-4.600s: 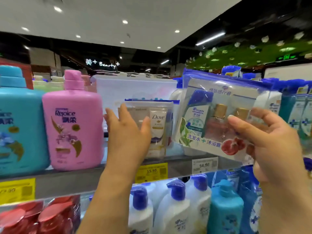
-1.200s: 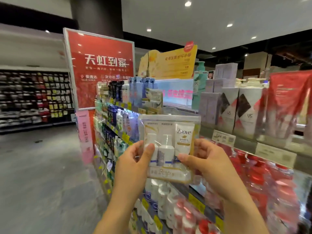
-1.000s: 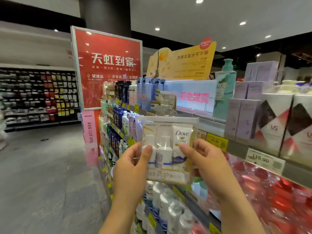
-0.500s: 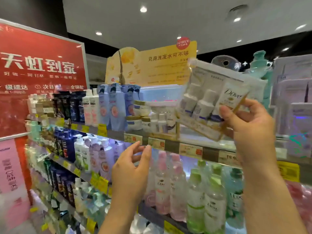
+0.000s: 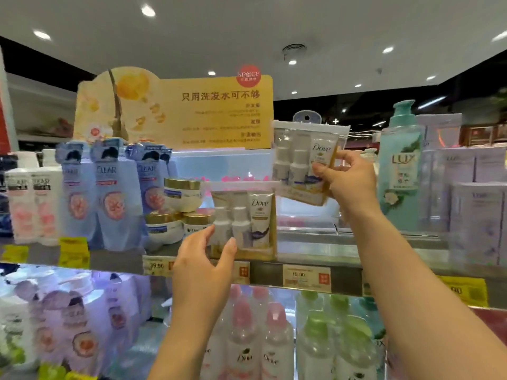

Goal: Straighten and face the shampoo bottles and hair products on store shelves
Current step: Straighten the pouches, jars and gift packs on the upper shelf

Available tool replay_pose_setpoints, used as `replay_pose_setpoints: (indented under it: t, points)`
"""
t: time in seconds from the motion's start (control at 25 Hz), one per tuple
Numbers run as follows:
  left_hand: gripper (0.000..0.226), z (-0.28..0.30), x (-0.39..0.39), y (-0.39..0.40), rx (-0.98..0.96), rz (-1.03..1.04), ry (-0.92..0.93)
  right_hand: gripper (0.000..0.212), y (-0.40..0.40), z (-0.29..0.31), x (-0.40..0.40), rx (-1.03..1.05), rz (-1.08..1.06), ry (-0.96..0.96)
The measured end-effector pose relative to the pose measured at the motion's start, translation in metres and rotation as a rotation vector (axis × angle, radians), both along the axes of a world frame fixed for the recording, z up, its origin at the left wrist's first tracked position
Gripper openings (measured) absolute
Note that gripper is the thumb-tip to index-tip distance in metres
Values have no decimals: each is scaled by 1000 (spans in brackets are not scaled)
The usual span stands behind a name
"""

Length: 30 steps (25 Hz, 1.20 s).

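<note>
A clear Dove travel pack (image 5: 252,215) with small bottles and a tube stands upright on the top shelf (image 5: 307,237), label facing me. My left hand (image 5: 203,259) reaches up to its lower left corner, thumb on the front and fingertips at its edge. My right hand (image 5: 348,185) pinches a second, matching Dove pack (image 5: 299,160) by its right side. That pack hangs slightly tilted in the air, above and to the right of the standing one.
White jars with gold lids (image 5: 178,198) are stacked left of the pack, beside blue Clear bottles (image 5: 109,193). A green Lux pump bottle (image 5: 400,171) and pale boxes (image 5: 477,201) stand at right. A yellow sign (image 5: 214,111) rises behind. Dove bottles (image 5: 255,338) fill the lower shelf.
I have walked from another shelf with the Dove pack. My left hand let it go and rose to the pack on the shelf, while my right hand keeps its pack raised.
</note>
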<state>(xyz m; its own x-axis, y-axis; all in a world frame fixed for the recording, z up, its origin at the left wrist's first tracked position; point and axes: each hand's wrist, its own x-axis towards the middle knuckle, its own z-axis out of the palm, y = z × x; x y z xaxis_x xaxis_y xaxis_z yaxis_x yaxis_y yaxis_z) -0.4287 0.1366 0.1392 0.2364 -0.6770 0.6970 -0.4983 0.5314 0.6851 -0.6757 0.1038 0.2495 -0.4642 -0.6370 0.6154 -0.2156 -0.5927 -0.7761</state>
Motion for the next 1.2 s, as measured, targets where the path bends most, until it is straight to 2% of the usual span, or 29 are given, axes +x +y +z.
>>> replay_pose_setpoints:
  t: [0.16, 0.32, 0.48, 0.6, 1.04, 1.12, 1.2]
  points:
    - [57, 7, 2, -29, -24, 19, -35, 25, -18, -4, 9, 196, 142, 87]
    - [77, 8, 2, -53, 44, -19, -18, 22, -21, -13, 12, 372, 260, 147]
    - [88, 9, 8, -70, 71, -149, 17, 30, -4, -18, -4, 435, 135, 272]
    - [89, 13, 13, -74, 102, -201, -11, 24, -7, -23, 9, 457, 82, 262]
    - [99, 15, 17, -74, 101, -242, -115, 31, -29, -16, 42, 567, 147, 244]
    - [103, 13, 21, -81, 112, -285, -64, 34, -22, -16, 43, 588, 161, 253]
    - [104, 7, 24, -89, 110, -386, 44, 36, -4, -17, 39, 560, 69, 290]
